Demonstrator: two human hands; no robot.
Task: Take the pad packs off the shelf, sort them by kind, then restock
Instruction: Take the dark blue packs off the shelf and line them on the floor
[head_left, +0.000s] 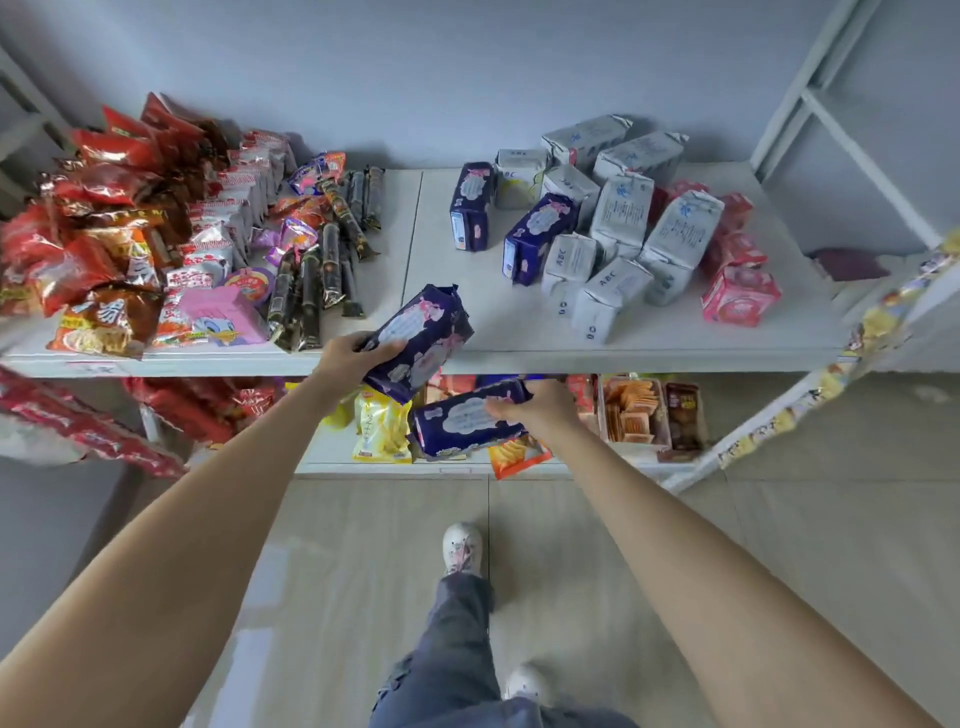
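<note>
While each hand grips a purple pack, two more wait.
Left hand and right hand each clutch one (long axes slanted); shelf purple packs lie ahead-right, nearer the right.

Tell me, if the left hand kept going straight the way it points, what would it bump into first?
Probably nothing soon. The left hand, gripping a purple pack, points up-right over bare white shelf. Further along stand two purple packs, likely first, though depth is unclear.
</note>
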